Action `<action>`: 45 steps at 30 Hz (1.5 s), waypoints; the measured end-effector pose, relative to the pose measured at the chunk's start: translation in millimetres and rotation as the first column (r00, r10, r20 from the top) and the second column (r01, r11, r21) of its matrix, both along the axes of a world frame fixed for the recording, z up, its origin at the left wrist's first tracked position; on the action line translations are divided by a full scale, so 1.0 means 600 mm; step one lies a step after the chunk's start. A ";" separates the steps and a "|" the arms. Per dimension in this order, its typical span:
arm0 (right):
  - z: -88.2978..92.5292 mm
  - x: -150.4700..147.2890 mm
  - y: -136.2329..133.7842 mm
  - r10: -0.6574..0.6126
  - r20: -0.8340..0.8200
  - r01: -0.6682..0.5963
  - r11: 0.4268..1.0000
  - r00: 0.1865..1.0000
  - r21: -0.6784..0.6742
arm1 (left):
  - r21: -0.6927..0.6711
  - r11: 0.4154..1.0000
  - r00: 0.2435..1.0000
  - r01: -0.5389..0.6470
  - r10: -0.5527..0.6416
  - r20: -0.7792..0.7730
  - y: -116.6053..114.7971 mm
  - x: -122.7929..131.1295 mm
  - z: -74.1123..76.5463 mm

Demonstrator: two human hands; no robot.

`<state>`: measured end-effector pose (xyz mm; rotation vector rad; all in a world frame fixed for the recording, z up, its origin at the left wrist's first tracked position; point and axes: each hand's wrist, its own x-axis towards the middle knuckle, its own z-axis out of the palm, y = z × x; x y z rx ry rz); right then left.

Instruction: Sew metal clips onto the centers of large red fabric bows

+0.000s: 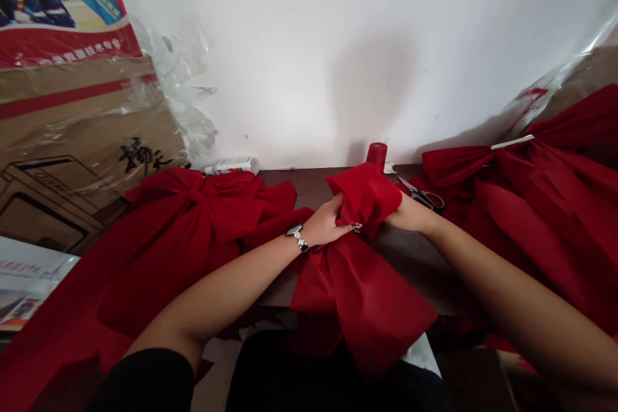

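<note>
Bare forearms reached from a black sleeve (145, 380) across a dark wooden table (415, 264), where a person handled a large red cloth bow (360, 309), its broad tails spilling over the table's near edge toward the lap. The left hand (323, 224), with a silver watch (297, 236) at the wrist, was closed around the bow's gathered top (364, 196), its fingers pressed into the folds. The right hand (408, 215) pressed against the same bunch from the other side; its fingers were buried in the cloth, so whether they pinched could not be told. A ring (356, 227) showed at the gather. Just beyond lay steel scissors (420, 195), near the right wrist, and a red spool (376, 156) stood upright behind the cloth. A second red bow (193, 219) lay to the left and a third red bow (531, 206) to the right, a white strip (512, 141) across its knot. Farther off were a white tube (232, 166), a plastic-wrapped cardboard box (82, 135), a printed poster (62, 0) and a white wall (309, 45).
</note>
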<state>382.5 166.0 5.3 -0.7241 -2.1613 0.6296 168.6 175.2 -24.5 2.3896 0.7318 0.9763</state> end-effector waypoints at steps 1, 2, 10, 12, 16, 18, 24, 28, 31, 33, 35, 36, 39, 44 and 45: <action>-0.001 0.001 0.000 0.008 0.004 -0.008 1.000 1.000 0.024 | -0.004 1.000 1.000 0.004 -0.004 -0.006 0.001 0.000 0.000; -0.001 0.001 0.000 0.015 0.008 -0.015 0.999 1.000 0.041 | -0.008 1.000 1.000 0.007 -0.008 -0.013 0.002 -0.001 0.000; 0.003 -0.015 -0.002 -0.035 -0.158 0.036 0.999 0.987 0.004 | -0.142 0.989 0.993 0.037 -0.021 0.119 -0.001 0.002 0.008; 0.002 -0.024 0.001 -0.093 -0.236 0.079 0.995 0.967 -0.066 | -0.277 0.959 0.980 0.065 -0.009 0.199 -0.003 0.003 0.010; -0.008 -0.035 0.010 -0.167 -0.287 0.114 0.975 0.943 -0.191 | -0.432 0.897 0.959 0.088 0.042 0.281 -0.001 0.006 0.012; -0.016 -0.037 0.013 -0.238 -0.284 0.188 0.963 0.929 -0.195 | -0.433 0.900 0.955 0.044 0.089 0.283 0.003 0.008 0.011; -0.034 -0.047 0.013 -0.337 -0.204 0.313 0.939 0.919 -0.140 | -0.417 0.905 0.947 -0.086 0.205 0.248 0.012 0.008 0.005; -0.029 -0.051 0.006 -0.235 -0.174 0.210 0.966 0.956 -0.154 | -0.413 0.902 0.935 -0.128 0.248 0.252 0.016 0.006 0.000; -0.018 -0.043 0.000 -0.388 -0.090 0.385 0.921 0.917 -0.050 | -0.425 0.888 0.930 -0.175 0.291 0.225 0.018 0.007 -0.002; -0.009 -0.036 -0.003 -0.509 -0.078 0.515 0.851 0.857 0.102 | -0.435 0.875 0.928 -0.212 0.320 0.191 0.018 0.008 -0.002; -0.002 -0.031 -0.005 -0.519 -0.091 0.521 0.803 0.850 0.290 | -0.429 0.869 0.928 -0.247 0.339 0.154 0.015 0.009 0.000; 0.000 -0.030 -0.004 -0.487 -0.086 0.481 0.792 0.869 0.377 | -0.415 0.872 0.929 -0.259 0.342 0.139 0.013 0.010 0.002; 0.002 -0.031 -0.002 -0.362 0.020 0.291 0.780 0.932 0.553 | -0.332 0.893 0.932 -0.302 0.350 0.093 0.005 0.013 0.007; -0.001 -0.033 0.003 -0.330 0.154 0.146 0.726 0.931 0.673 | -0.286 0.887 0.923 -0.363 0.384 0.019 -0.004 0.018 0.011; -0.001 -0.032 0.004 -0.330 0.168 0.128 0.713 0.929 0.690 | -0.288 0.889 0.926 -0.355 0.377 0.023 -0.003 0.018 0.010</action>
